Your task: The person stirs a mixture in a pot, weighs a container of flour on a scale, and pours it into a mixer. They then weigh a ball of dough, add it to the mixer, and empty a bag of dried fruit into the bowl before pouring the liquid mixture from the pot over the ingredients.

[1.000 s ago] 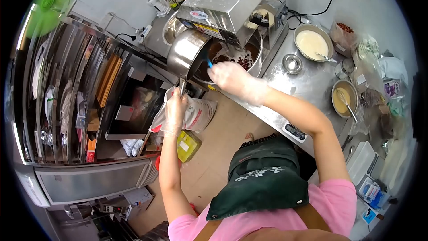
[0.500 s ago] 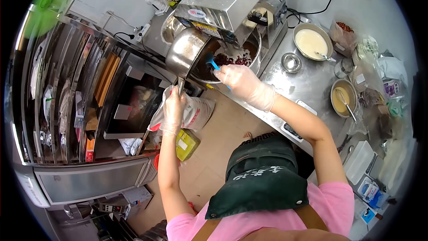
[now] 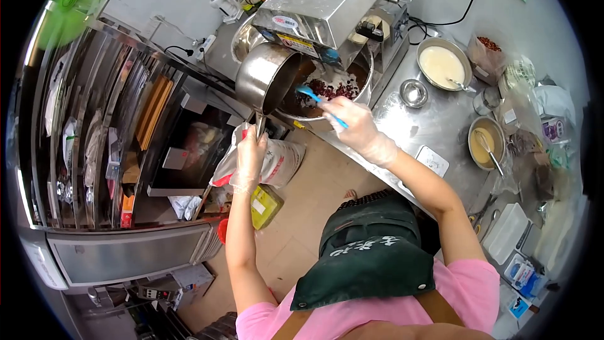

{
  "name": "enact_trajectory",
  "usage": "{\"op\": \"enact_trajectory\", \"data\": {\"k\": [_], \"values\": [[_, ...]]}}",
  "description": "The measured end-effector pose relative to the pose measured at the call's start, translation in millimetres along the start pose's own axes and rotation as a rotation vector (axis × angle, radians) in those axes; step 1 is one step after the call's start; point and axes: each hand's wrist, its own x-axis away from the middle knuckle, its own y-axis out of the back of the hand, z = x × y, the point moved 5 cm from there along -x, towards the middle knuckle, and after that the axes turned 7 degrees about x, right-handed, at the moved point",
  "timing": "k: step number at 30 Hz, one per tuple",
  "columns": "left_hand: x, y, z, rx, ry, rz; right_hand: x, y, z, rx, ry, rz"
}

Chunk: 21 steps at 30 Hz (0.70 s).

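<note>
My gloved left hand (image 3: 251, 157) is closed around the handle of a steel saucepan (image 3: 259, 75), which is tipped on its side over the rim of a large mixing bowl (image 3: 370, 91). In my gloved right hand (image 3: 358, 127) is a blue spatula (image 3: 309, 92), its head between the pan's mouth and the bowl. Inside the bowl lie white powder (image 3: 330, 79), dark red bits (image 3: 327, 91) and a brown mass. The inside of the pan is mostly in shadow.
A steel mixer (image 3: 327, 0) stands over the bowl. To the right on the steel table (image 3: 402, 126) are a bowl of pale batter (image 3: 443, 64), a small metal cup (image 3: 413, 93) and a bowl with a whisk (image 3: 486, 141). A tray rack (image 3: 88, 126) stands left; a sack (image 3: 280, 160) sits below.
My right hand has moved right and down, drawing the spatula away from the saucepan. The pan has turned slightly, showing more of its opening.
</note>
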Motion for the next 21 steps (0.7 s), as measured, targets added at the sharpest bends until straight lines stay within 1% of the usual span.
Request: {"op": "enact_trajectory", "data": {"k": [2,3,4,5,6,7,8,10,12,13,16,17,20,21], "values": [[0.8,0.6,-5.6,0.013,0.033,0.014,10.2,9.3,-8.6,0.044,-0.068,0.042],[1.0,0.7,-4.6,0.011,-0.052,-0.001,15.1,12.3,-12.6,0.044,-0.101,0.043],[1.6,0.1,-2.7,0.121,0.015,0.052,16.4,14.1,-15.2,0.045,-0.130,0.038],[5.3,2.3,-7.2,0.229,0.085,0.105,14.1,21.5,-10.5,0.004,-0.128,-0.034],[8.4,3.6,-8.9,0.333,0.157,0.160,16.0,20.5,-14.0,0.020,-0.150,-0.011],[10.2,1.8,-7.7,0.518,0.240,0.234,19.7,20.9,-20.0,0.035,-0.172,0.012],[12.6,3.9,-11.0,0.588,0.278,0.260,21.3,22.4,-23.1,0.050,-0.192,0.034],[13.1,8.0,-22.8,0.730,0.343,0.308,20.8,31.6,-23.8,0.016,-0.201,-0.021],[14.0,10.2,-26.0,0.757,0.379,0.313,23.2,38.1,-22.7,-0.018,-0.188,-0.063],[14.5,11.3,-30.5,0.768,0.388,0.313,24.2,36.5,-28.2,-0.020,-0.220,-0.005],[14.5,13.8,-32.7,0.771,0.390,0.308,13.6,48.2,-26.0,-0.033,-0.304,-0.080],[15.1,14.0,-32.1,0.769,0.390,0.303,8.3,50.0,-23.6,-0.074,-0.314,-0.128],[17.7,13.8,-31.7,0.832,0.441,0.323,-14.9,36.8,-7.7,-0.629,-0.578,-0.167],[18.6,13.0,-31.1,0.839,0.444,0.333,-20.9,27.1,-2.8,-0.703,-0.630,-0.153]]}}
